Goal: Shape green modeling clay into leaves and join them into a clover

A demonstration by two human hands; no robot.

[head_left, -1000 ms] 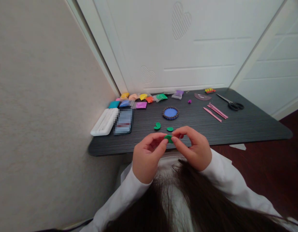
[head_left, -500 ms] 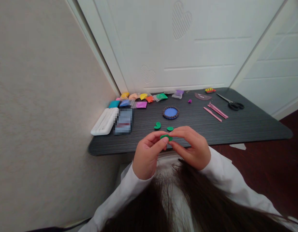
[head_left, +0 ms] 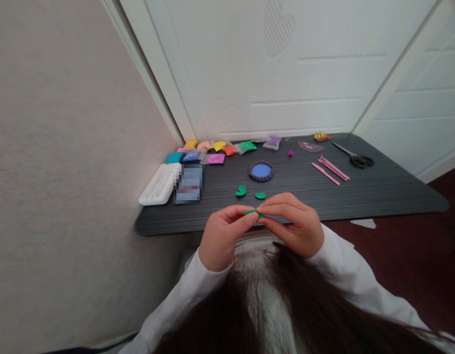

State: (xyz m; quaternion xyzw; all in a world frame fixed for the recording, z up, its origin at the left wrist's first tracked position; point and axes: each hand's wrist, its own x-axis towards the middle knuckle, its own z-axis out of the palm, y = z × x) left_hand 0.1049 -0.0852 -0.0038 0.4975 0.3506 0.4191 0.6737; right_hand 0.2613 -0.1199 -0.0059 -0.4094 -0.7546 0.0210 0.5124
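Observation:
Between my fingertips is a small flattened piece of green clay, partly covered by the fingers. My left hand pinches its left side with thumb and forefinger. From the other side my right hand grips the right end, fingers closed together. Just beyond the hands on the table lie a curled green clay piece and a flat green oval. Farther back sits a blue clay disc ringed with brown clay balls.
Several bags of coloured clay line the back left of the dark table. A white case and a blurred-out phone-like object stand left. Pink tools, black scissors and a small purple lump lie right.
Both hands stay on the green clay. The left hand has shifted slightly left, and its fingers now cover the piece differently, showing it thinner. Other things on the table have not moved.

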